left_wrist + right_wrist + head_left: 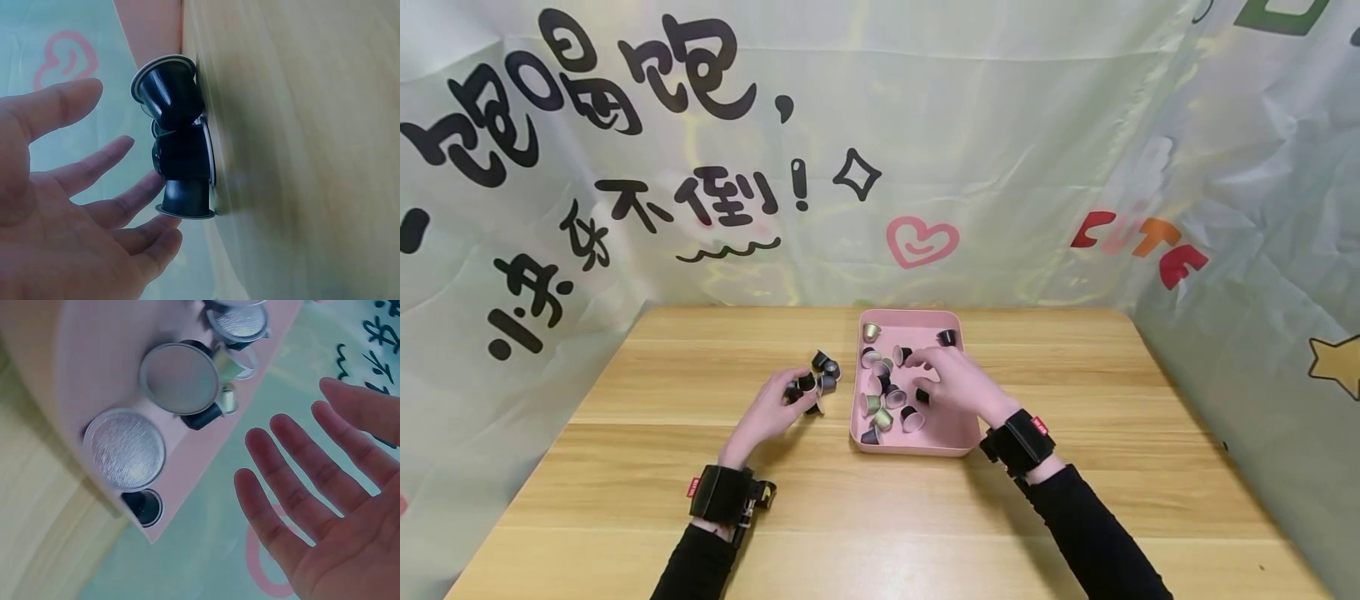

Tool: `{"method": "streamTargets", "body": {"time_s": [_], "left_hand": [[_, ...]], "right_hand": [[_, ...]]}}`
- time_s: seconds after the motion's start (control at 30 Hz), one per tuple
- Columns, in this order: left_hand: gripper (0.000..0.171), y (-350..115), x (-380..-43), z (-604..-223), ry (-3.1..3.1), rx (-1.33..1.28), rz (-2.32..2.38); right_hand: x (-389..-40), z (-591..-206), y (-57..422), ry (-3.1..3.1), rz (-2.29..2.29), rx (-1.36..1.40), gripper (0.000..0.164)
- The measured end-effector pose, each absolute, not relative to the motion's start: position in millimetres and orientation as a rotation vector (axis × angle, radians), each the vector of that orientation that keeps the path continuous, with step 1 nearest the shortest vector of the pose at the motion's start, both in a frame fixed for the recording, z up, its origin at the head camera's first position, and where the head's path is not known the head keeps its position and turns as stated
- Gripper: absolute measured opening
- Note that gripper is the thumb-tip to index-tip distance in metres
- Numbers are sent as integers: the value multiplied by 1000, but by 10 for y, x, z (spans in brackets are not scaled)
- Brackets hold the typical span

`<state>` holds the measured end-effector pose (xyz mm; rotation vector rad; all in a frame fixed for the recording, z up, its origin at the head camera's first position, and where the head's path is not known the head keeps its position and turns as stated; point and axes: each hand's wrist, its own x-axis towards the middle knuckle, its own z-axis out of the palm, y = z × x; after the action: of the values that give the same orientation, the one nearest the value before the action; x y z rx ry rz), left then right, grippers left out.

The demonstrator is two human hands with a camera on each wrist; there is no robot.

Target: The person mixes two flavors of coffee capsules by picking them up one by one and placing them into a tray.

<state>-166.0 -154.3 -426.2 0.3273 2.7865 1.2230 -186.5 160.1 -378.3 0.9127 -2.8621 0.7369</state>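
Over the wooden table, my left hand reaches to a small cluster of dark coffee capsules. Its fingers are parted in the left wrist view, with the lower fingertips right at the black capsules, nothing pinched. My right hand hovers over the pink tray, fingers spread and palm bare in the right wrist view. Green, black and foil-topped capsules lie scattered in the tray, mostly on its left side. A foil-lidded capsule and a black capsule lie near one corner. My right hand covers part of the tray in the head view.
The tray's raised rim stands right of the loose capsules. A printed cloth hangs behind and beside the wooden table. Black cameras are strapped to both wrists.
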Motion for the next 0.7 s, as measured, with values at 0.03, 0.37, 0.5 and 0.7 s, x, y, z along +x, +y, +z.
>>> {"method": "streamTargets", "body": {"time_s": [0.03, 0.37, 0.5, 0.7], "left_hand": [[56, -1544, -1660, -4265, 2783, 317, 1226], [56, -1548, -1625, -4271, 2822, 426, 1295], [55, -1544, -1627, -4239, 2789, 383, 1281], [55, -1536, -1635, -4234, 2793, 359, 1240]], "right_hand": [[-1844, -3780, 1600, -2858, 750, 901, 25], [-1679, -3812, 1584, -2761, 906, 852, 24], [-1623, -3817, 1594, -2727, 925, 846, 24], [-1559, -3837, 1595, -2702, 975, 820, 25]]}}
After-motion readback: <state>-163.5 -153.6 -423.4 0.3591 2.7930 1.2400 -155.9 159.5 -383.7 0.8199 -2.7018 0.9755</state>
